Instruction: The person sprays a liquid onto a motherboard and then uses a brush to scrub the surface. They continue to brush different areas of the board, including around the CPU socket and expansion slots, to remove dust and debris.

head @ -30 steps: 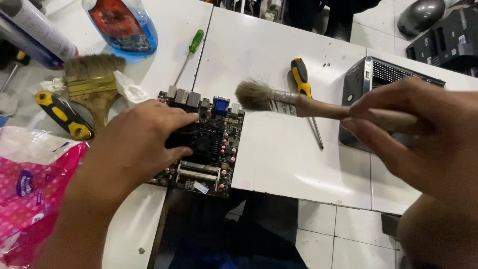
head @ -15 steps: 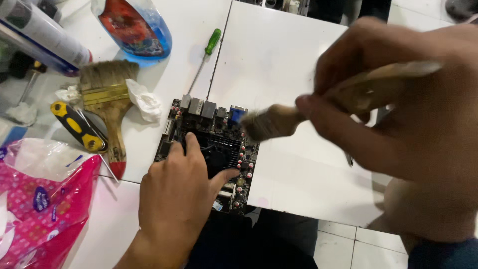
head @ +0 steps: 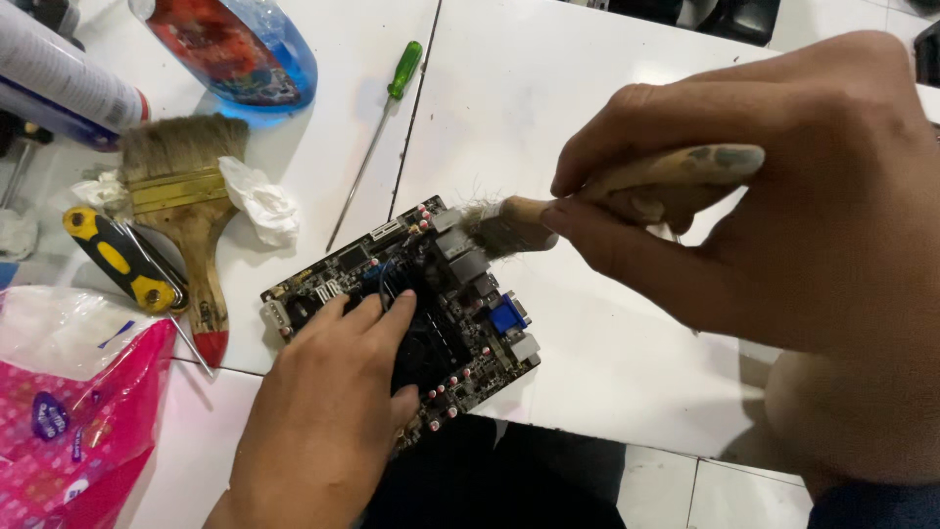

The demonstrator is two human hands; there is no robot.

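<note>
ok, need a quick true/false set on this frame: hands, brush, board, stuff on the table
1. The right hand holds a small wooden-handled brush with its bristles on the circuit board. True.
2. The left hand is lifted clear of the board. False: its fingers rest on the board's dark centre.
3. A green-handled screwdriver lies on the white table beyond the board. True.
4. The wide flat paintbrush is in the left hand. False: it lies on the table left of the board, beside crumpled white tissue.
5. A pink plastic bag sits at the lower left. True.
6. The board hangs in the air, off the table. False: it lies at the table's near edge.
</note>
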